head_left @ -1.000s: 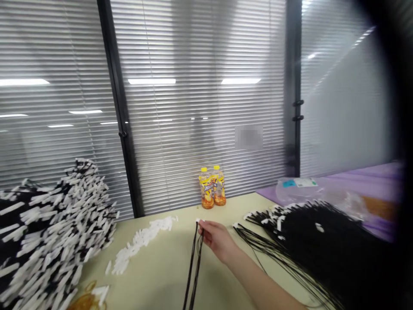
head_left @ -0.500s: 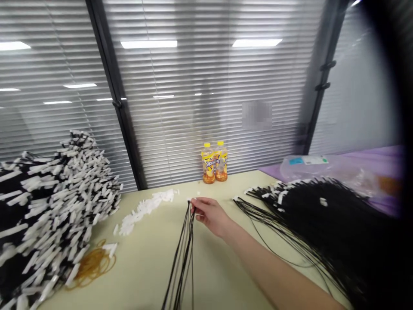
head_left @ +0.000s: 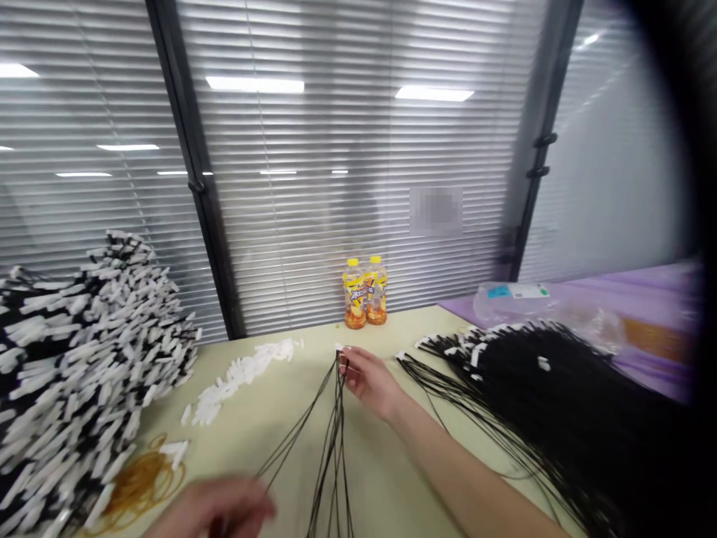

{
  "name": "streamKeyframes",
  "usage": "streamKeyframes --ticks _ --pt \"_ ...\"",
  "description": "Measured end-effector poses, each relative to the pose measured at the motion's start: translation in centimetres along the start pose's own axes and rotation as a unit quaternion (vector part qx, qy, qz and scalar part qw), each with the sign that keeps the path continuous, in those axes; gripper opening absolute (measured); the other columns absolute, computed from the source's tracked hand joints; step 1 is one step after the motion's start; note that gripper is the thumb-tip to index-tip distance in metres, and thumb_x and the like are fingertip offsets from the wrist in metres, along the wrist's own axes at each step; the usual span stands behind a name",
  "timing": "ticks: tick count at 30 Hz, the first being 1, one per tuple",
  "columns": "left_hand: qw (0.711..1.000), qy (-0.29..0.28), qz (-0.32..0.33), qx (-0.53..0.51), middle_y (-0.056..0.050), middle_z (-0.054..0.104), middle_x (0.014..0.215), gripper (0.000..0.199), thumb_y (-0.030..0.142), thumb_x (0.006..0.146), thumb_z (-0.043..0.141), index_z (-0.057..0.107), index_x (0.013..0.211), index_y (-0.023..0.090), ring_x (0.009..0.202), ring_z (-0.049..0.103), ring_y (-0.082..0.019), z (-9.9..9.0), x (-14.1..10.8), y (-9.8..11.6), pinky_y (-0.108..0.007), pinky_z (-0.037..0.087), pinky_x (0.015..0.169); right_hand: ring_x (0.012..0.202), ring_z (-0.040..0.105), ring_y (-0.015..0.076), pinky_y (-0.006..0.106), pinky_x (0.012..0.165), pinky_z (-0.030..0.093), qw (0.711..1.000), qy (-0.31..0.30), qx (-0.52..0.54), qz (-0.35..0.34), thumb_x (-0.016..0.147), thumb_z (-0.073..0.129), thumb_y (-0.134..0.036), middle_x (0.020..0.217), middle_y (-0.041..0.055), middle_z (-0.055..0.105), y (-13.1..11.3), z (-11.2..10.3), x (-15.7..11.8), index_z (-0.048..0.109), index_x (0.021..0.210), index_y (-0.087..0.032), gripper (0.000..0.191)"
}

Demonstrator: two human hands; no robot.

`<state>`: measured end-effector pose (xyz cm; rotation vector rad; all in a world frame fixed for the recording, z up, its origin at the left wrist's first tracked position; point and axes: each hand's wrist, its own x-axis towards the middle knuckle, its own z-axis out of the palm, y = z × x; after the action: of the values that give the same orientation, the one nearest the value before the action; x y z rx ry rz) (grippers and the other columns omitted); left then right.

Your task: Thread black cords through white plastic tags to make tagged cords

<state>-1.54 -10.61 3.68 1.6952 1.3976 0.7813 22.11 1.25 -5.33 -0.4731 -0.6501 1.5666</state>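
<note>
Right hand (head_left: 370, 381) pinching black cords (head_left: 334, 441) tight at the top, a good hold for letting them hang untangled; left hand (head_left: 216, 508) blurred, low beside one of them, grip unclear.

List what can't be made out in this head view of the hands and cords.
Left hand: cut off by the bottom edge and blurred, so its grip is unclear.
Right hand: its fingers hide the cord ends.
Bottle labels: too small to read.
Black cords: right side lost in the dark lens rim.
</note>
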Motion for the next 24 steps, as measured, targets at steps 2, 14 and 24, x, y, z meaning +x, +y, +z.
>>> streamKeyframes --ticks 2,14,24 --pt "0.999 -0.004 0.042 0.029 0.000 0.060 0.085 0.015 0.036 0.069 0.058 0.063 0.078 0.024 0.079 0.052 -0.015 0.5 2.9 1.4 -0.022 0.040 0.070 0.072 0.053 0.0115 0.018 0.054 0.038 0.999 -0.034 0.030 0.008 0.065 0.063 -0.026 0.087 0.0022 0.057 -0.2 1.3 -0.7 0.055 0.084 -0.018 0.022" --pt "0.905 -0.303 -0.056 -0.295 -0.007 0.057 0.070 0.034 0.042 0.069 0.058 0.058 0.079 0.010 0.062 0.054 -0.012 8.0 10.0 0.4 -0.023 0.040 0.057 0.078 0.050 0.0142 0.023 0.063 0.039 0.978 -0.136 0.118 0.103 0.066 0.043 -0.025 0.095 0.0048 0.052 0.7 1.5 -0.9 0.045 0.054 -0.013 0.018" --pt "0.970 -0.096 -0.048 -0.219 -0.007 0.060 0.073 0.027 0.033 0.065 0.063 0.062 0.076 0.008 0.064 0.053 -0.012 5.0 11.5 -2.1 -0.022 0.040 0.062 0.078 0.052 0.0163 0.030 0.067 0.042 0.993 -0.096 -0.057 0.043 0.067 0.064 -0.033 0.088 0.0063 0.053 2.9 3.2 -1.2 0.056 0.087 -0.014 0.028"
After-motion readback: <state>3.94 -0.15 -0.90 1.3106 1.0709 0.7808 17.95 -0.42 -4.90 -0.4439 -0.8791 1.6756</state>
